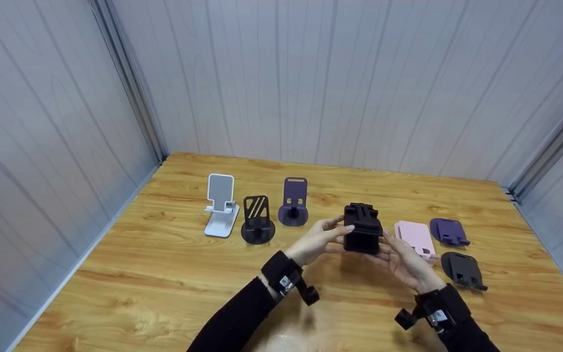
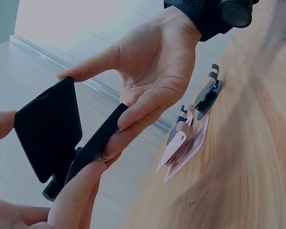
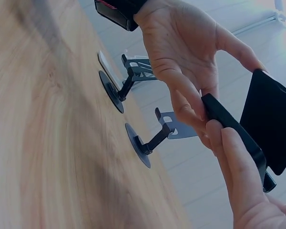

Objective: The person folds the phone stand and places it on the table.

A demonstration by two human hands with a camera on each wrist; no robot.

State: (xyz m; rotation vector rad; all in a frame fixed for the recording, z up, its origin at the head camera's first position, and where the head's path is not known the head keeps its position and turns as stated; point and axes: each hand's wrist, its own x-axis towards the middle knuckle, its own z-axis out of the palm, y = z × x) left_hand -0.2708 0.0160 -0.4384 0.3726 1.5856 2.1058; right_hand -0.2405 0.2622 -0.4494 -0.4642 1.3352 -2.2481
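Both hands hold a black phone stand raised above the table. From the left side, my left hand grips it with the thumb on the near edge. My right hand grips the opposite side, fingers under the base. In the left wrist view, the stand's plate is tilted away from its thick base, joined at a hinge. There the right thumb touches a corner of the plate, and fingers of both hands pinch the base. The right wrist view shows the left hand likewise at plate and base.
Left of the hands stand a white phone stand, a black slotted one and a purple one, all unfolded. Folded flat at the right lie pink, purple and black stands. Pale panels wall the wooden table.
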